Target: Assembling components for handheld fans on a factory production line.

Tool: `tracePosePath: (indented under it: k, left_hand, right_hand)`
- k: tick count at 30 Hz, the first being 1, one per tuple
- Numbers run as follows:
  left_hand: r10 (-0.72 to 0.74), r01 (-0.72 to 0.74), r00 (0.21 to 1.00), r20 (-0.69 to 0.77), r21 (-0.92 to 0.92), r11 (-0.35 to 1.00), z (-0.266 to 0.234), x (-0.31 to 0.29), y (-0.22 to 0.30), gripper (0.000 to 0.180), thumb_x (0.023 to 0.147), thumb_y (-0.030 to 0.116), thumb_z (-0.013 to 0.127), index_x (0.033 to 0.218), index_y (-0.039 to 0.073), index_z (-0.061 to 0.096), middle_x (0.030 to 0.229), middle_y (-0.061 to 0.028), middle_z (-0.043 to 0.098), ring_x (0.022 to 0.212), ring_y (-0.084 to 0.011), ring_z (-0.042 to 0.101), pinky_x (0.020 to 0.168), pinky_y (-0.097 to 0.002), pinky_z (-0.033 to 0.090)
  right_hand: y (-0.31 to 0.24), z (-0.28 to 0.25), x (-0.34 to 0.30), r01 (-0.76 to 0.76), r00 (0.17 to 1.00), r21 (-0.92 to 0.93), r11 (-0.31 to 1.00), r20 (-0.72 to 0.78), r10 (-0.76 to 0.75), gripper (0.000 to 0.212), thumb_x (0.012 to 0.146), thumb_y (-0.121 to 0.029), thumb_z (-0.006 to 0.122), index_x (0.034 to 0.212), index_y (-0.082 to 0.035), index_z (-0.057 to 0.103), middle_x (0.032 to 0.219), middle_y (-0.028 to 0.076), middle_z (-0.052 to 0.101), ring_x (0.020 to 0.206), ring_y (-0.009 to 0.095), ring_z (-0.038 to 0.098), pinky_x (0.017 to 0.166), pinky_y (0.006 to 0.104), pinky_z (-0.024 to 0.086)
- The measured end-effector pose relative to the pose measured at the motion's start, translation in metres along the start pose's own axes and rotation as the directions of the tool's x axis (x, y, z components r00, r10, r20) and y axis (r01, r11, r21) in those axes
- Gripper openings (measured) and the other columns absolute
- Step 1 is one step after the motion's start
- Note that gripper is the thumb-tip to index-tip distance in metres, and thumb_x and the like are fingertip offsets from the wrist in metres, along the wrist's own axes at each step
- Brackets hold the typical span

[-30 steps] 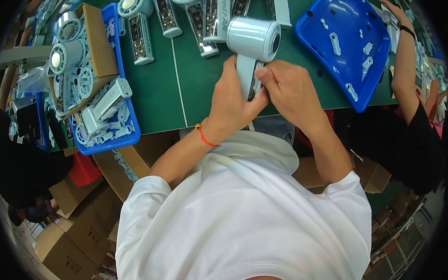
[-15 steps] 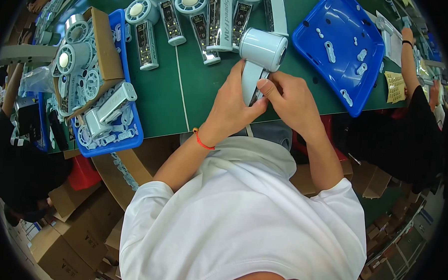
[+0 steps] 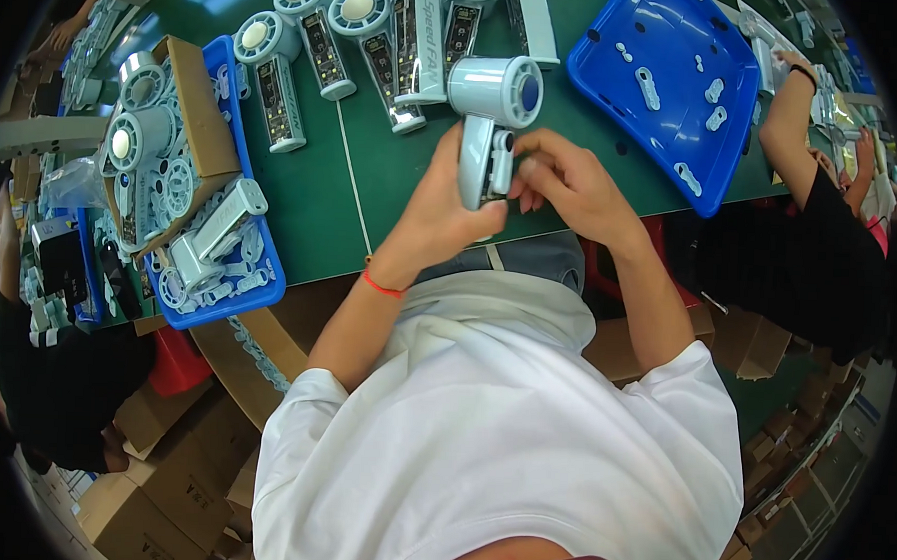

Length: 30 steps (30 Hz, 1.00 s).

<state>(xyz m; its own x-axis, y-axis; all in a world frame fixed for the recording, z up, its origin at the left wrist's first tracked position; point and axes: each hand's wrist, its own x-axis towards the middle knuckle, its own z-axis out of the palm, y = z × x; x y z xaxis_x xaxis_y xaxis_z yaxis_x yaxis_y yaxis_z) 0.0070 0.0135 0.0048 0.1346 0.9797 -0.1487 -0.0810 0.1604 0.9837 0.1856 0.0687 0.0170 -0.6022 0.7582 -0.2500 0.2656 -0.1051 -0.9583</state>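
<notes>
- Just above the near edge of the green surface (image 3: 311,214), between the left blue tray (image 3: 229,308) and the right blue tray (image 3: 670,130), a handheld fan (image 3: 478,136) is seen. How is it held?

- By the left hand (image 3: 437,204) only, as far as can be seen. Fingers are wrapped round the handle from its left side, thumb laid across the lower end. Round head is uppermost, handle tilted slightly

- And the right hand (image 3: 578,191)?

- Placed just beside the open right side of the handle. Fingers are half curled, thumb and index drawn close together. Whether contact is made, or anything pinched, cannot be told. A slotted pale piece (image 3: 501,154) is seen in the handle opening

- Rest of the surface?

- Similar fans (image 3: 328,60) are laid toward the far side, boards visible in most handles. A cardboard box (image 3: 204,109), filled with fan parts, is set in the left tray; its near end is reached by loose parts (image 3: 244,271). Small pale pieces (image 3: 647,88) are scattered in the right tray, whose near corner is set by the near edge
</notes>
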Motion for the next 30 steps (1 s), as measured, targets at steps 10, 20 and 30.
tracePosePath:
  k: [10,20,30]
  left_hand:
    - [0.218,-0.238,0.969,-0.120,-0.196,0.951,0.019,0.002,-0.007,0.088,0.072,0.055,0.064,0.126,0.000,0.022,0.115,-0.0152,0.035,0.104,-0.0215,0.039,0.087,-0.0327,0.036]
    - [0.164,-0.098,0.973,0.162,-0.354,0.930,0.008,-0.004,0.012,0.086,0.071,0.027,0.075,0.134,-0.002,0.025,0.128,-0.0132,0.038,0.121,-0.0230,0.036,0.101,-0.0352,0.027]
    - [0.122,-0.051,0.986,0.116,-0.486,0.872,0.009,-0.011,0.006,0.072,0.068,0.007,0.075,0.126,-0.001,0.034,0.118,-0.0099,0.047,0.109,-0.0219,0.049,0.095,-0.0376,0.038]
  right_hand:
    - [-0.007,0.061,-0.003,0.309,0.926,0.283,0.908,-0.308,-0.219,0.087,0.083,-0.064,0.032,0.134,0.007,0.024,0.128,0.016,0.040,0.115,0.021,0.043,0.095,0.0297,0.033]
    - [-0.008,0.057,-0.011,0.387,0.847,0.180,0.905,-0.458,-0.271,0.061,0.092,-0.046,0.037,0.126,0.004,0.038,0.114,0.014,0.053,0.099,0.017,0.053,0.083,0.0274,0.042]
    - [-0.006,0.061,-0.013,0.352,0.871,0.177,0.919,-0.423,-0.252,0.064,0.092,-0.050,0.034,0.127,0.003,0.039,0.111,0.014,0.054,0.101,0.018,0.052,0.085,0.0285,0.041]
